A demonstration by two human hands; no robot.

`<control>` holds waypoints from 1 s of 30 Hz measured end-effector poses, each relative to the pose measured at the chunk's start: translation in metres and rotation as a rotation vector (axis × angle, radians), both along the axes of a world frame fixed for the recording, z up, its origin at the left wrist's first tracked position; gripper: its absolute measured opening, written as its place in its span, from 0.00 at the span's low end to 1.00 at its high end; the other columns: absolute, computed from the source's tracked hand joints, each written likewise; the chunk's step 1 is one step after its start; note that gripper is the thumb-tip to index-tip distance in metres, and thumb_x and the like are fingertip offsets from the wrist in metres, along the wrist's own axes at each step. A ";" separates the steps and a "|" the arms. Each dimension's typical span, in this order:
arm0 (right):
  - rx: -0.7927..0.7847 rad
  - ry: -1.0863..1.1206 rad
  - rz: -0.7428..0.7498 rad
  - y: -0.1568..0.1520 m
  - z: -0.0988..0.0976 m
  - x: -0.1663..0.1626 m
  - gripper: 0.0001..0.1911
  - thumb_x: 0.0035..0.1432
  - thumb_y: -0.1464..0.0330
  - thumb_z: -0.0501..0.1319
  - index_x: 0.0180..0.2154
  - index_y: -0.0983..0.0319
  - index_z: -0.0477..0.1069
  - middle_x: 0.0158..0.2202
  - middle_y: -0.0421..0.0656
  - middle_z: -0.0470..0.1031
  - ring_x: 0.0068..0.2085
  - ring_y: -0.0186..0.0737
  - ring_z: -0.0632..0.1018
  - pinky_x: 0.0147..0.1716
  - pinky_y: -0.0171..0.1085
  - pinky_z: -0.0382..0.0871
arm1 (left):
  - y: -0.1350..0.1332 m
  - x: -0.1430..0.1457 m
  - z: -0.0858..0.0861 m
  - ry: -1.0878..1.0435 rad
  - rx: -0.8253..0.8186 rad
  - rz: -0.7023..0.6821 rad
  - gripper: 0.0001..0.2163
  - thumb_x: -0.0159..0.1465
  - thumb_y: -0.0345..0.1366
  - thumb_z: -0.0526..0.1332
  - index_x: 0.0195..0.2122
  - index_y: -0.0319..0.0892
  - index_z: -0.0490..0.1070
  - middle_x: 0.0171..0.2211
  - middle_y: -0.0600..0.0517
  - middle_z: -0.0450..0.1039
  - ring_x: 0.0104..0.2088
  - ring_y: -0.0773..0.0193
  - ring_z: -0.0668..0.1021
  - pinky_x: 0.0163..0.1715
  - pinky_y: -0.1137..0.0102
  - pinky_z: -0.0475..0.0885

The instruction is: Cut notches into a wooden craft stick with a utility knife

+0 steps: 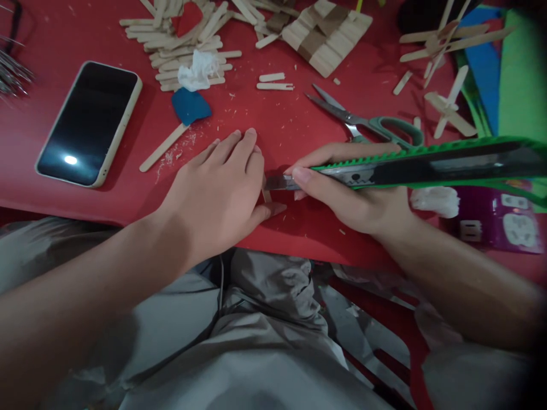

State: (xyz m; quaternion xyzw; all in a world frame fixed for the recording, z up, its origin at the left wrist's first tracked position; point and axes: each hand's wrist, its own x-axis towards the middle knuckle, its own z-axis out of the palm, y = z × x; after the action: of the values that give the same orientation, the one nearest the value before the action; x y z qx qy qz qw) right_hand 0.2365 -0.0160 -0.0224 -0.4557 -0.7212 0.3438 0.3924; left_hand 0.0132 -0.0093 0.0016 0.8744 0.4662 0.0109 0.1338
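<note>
In my right hand (348, 196) is a green box cutter (427, 165), gripped near its front end with the thumb on top. Its blade (276, 182) points left and meets a small piece of craft stick (267, 195). My left hand (217, 185) lies palm down and holds that piece against the red table between thumb and fingers; most of the piece is hidden under the hand. Just beyond my right hand lie green-handled scissors (363, 119), blades apart. Two cut stick pieces (274, 86) rest farther back.
A phone (89, 122) lies at left, beside a stick with a blue piece (190, 106) on its end. Craft sticks (171, 51) pile up behind. A joined stick panel (327, 34), stick crosses (450, 105) and a purple packet (499, 219) are also on the table (294, 236).
</note>
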 end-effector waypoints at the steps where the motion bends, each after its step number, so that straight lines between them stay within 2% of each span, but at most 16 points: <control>1: -0.007 0.006 -0.008 0.000 0.000 0.000 0.07 0.71 0.65 0.72 0.37 0.51 0.87 0.30 0.36 0.87 0.30 0.38 0.86 0.34 0.38 0.80 | 0.000 0.000 0.000 0.000 0.005 -0.003 0.29 0.70 0.36 0.71 0.72 0.37 0.74 0.81 0.33 0.61 0.79 0.30 0.67 0.78 0.42 0.68; 8: -0.018 0.016 0.008 0.000 0.001 -0.001 0.07 0.70 0.67 0.72 0.36 0.53 0.87 0.29 0.35 0.87 0.30 0.38 0.86 0.34 0.38 0.80 | 0.001 0.002 0.002 0.043 -0.001 -0.015 0.29 0.70 0.35 0.70 0.72 0.35 0.74 0.82 0.32 0.59 0.80 0.33 0.66 0.78 0.44 0.68; 12: -0.011 0.040 -0.027 0.000 -0.001 -0.001 0.05 0.70 0.64 0.73 0.39 0.53 0.88 0.31 0.36 0.88 0.31 0.38 0.87 0.34 0.38 0.80 | 0.001 0.004 0.004 0.080 -0.003 0.000 0.30 0.71 0.36 0.70 0.73 0.32 0.72 0.81 0.31 0.59 0.81 0.34 0.66 0.79 0.47 0.67; 15: -0.014 0.005 -0.008 0.000 0.000 0.000 0.07 0.71 0.65 0.72 0.37 0.51 0.88 0.30 0.36 0.87 0.31 0.39 0.86 0.35 0.39 0.80 | 0.001 0.004 0.004 0.086 -0.005 0.001 0.30 0.71 0.37 0.71 0.73 0.35 0.73 0.82 0.33 0.59 0.81 0.35 0.65 0.80 0.48 0.66; 18: -0.015 0.023 0.007 0.001 -0.001 0.000 0.08 0.71 0.66 0.72 0.37 0.51 0.87 0.29 0.35 0.87 0.30 0.38 0.85 0.34 0.39 0.79 | 0.001 0.004 0.004 0.073 -0.003 -0.004 0.30 0.71 0.38 0.70 0.73 0.37 0.73 0.82 0.35 0.59 0.81 0.36 0.66 0.79 0.48 0.66; 23: -0.017 0.042 -0.020 0.001 -0.002 -0.001 0.06 0.71 0.66 0.72 0.38 0.52 0.88 0.30 0.36 0.88 0.31 0.37 0.87 0.34 0.37 0.80 | 0.001 0.001 0.001 0.086 0.013 -0.014 0.30 0.74 0.39 0.68 0.75 0.32 0.70 0.82 0.32 0.59 0.81 0.35 0.66 0.79 0.47 0.67; 28: -0.013 0.032 -0.019 0.000 -0.001 -0.002 0.07 0.70 0.67 0.72 0.36 0.53 0.87 0.29 0.36 0.87 0.29 0.40 0.86 0.34 0.39 0.81 | 0.000 -0.002 -0.003 0.033 0.053 -0.037 0.29 0.73 0.38 0.68 0.74 0.37 0.72 0.81 0.35 0.62 0.80 0.36 0.68 0.78 0.45 0.69; 30: -0.033 0.032 -0.046 0.000 -0.001 -0.002 0.06 0.71 0.66 0.72 0.38 0.52 0.88 0.31 0.36 0.88 0.31 0.41 0.87 0.35 0.40 0.82 | 0.000 -0.001 -0.001 0.047 0.033 -0.030 0.30 0.73 0.38 0.68 0.74 0.34 0.72 0.81 0.33 0.61 0.80 0.35 0.67 0.79 0.46 0.67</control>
State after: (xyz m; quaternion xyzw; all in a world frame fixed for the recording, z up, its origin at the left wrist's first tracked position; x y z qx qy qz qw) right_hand 0.2348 -0.0158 -0.0230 -0.4732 -0.6984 0.3534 0.4042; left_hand 0.0127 -0.0092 0.0006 0.8835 0.4557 -0.0042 0.1086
